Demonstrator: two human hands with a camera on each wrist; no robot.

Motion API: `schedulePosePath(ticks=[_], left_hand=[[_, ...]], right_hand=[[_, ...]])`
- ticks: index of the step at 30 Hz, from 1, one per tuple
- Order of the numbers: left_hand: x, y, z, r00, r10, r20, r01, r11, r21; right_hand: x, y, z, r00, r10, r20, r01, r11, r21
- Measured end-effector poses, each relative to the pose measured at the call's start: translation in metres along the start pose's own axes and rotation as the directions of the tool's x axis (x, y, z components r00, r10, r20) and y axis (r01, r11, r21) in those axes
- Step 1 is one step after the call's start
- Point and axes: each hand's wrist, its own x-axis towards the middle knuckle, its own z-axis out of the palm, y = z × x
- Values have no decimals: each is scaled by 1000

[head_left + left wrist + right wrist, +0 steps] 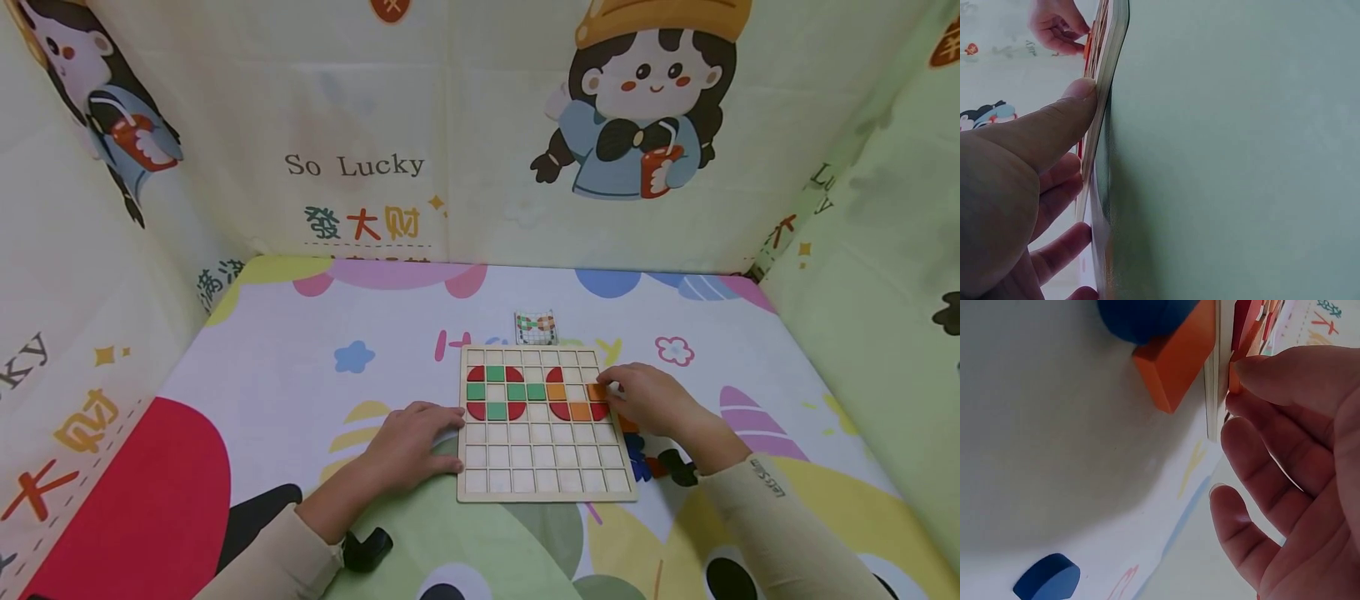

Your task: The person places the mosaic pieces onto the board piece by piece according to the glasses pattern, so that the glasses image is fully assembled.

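A light wooden grid board (547, 498) lies flat, with red curved corner pieces and green and orange square tiles in its upper rows. Along its left edge rests my left hand (412, 446), thumb (1075, 103) and fingers touching the rim, spread apart. My right hand (656, 402) is over the board's right edge. Between thumb and index finger it pinches an orange square tile (596, 392), at the right end of the row that holds the green tiles (536, 392). In the right wrist view, the fingers cover most of that tile.
A small pattern card (536, 328) touches the board's far edge. Loose orange (1175, 369) and blue pieces (1141, 319) lie close beside the board's right side, partly under my right hand. Another blue piece (1047, 578) lies apart. Printed cloth walls (487, 167) enclose the table's back and sides.
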Motion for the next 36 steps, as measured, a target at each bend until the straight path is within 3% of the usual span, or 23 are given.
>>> schedulePosePath(ticks=[31, 36], left_hand=[[-1, 1, -1, 1000, -11, 9, 11, 1000, 1], [0, 2, -1, 1000, -12, 11, 12, 1000, -1]], right_hand=[[-3, -4, 0, 1000, 21, -6, -21, 999, 46], [-3, -3, 2, 1000, -5, -20, 6, 999, 54]])
